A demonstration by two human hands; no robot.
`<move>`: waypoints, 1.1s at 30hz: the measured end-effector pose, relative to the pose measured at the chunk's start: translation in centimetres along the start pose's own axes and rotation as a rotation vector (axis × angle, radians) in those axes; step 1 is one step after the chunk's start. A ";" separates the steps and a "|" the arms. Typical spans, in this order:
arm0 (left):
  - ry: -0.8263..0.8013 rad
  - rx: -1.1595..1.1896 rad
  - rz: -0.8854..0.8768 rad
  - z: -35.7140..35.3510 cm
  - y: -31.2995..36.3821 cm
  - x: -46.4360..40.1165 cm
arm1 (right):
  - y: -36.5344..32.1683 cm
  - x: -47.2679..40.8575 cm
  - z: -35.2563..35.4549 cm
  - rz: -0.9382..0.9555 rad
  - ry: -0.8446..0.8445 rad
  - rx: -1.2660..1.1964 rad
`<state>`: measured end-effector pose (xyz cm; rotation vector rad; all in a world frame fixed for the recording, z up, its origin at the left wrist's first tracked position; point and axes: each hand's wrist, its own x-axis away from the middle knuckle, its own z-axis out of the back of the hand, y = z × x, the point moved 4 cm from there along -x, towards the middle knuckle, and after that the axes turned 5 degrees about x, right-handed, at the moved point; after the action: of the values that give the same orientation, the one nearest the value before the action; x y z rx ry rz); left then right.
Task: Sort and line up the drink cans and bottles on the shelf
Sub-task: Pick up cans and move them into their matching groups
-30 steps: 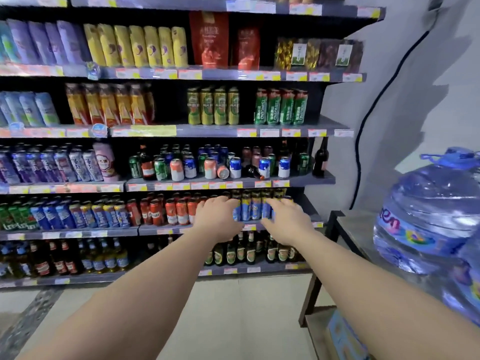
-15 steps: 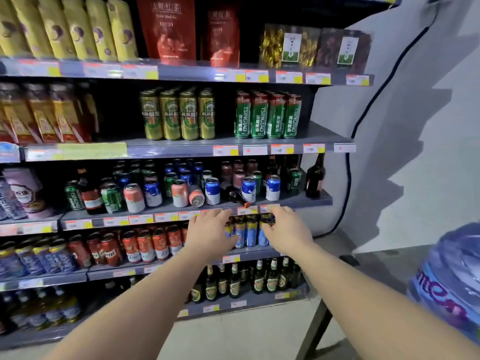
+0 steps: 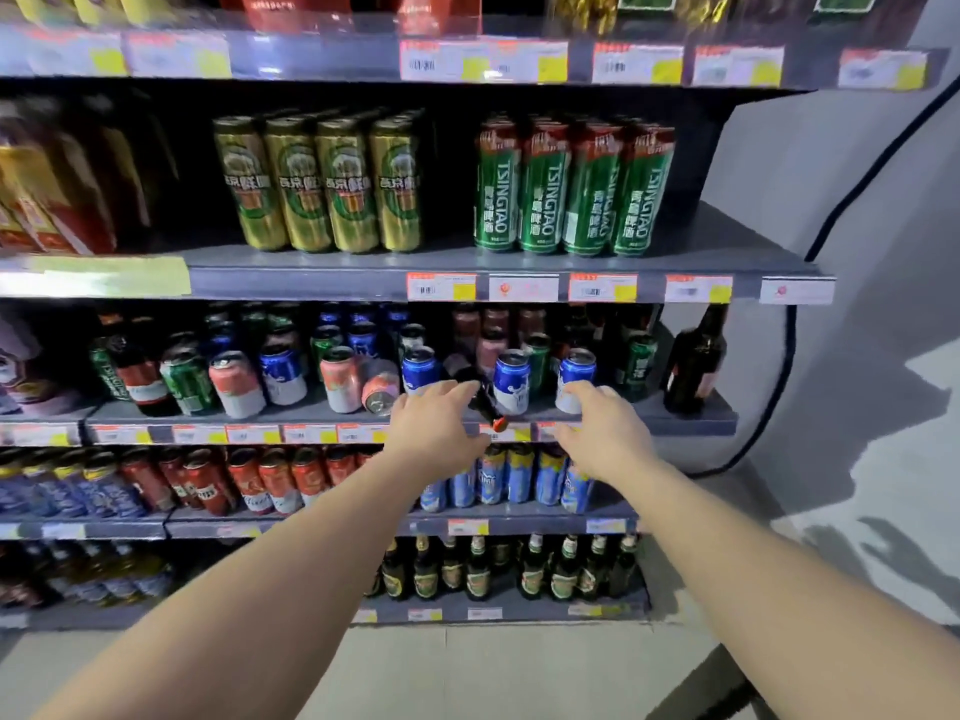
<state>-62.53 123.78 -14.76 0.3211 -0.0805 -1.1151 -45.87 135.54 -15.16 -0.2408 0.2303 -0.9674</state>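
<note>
One head-worn view, wide-angle, looking forward and slightly down, square on to the shelf (image 3: 675, 413) of mixed cans, close in. Both forearms run up from the bottom corners to mid-frame. Upper shelves fill the top, floor (image 3: 467, 667) along the bottom edge, grey wall (image 3: 857, 252) at right.

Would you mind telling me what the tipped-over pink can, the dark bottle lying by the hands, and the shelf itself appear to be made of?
Tipped pink can: probably aluminium, with a bare silvery end and printed glossy wall.
Lying dark bottle: likely dark glass, with a red cap at its neck; blur leaves this open.
Shelf: seemingly grey painted metal, matte and thin-edged, with price tags along its front.
</note>
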 end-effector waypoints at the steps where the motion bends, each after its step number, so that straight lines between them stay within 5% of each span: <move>1: -0.004 0.001 0.012 -0.5 -0.1 -0.8 | 0.3 -1.0 -0.4 0.007 -0.010 -0.008; 17: -0.032 0.070 0.167 -2.9 -9.2 -6.5 | -7.3 -9.6 -8.6 0.143 -0.157 -0.046; 24: -0.052 0.117 0.014 -3.4 -12.3 -11.7 | -8.3 -11.6 -10.3 -0.028 -0.150 -0.080; 33: -0.104 0.189 -0.125 -7.9 -7.5 -17.2 | -1.0 -14.2 -8.8 -0.258 0.047 -0.094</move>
<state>-74.85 137.81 -22.83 0.4412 -0.2618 -1.2508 -57.08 145.98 -21.96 -0.3401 0.2927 -1.2206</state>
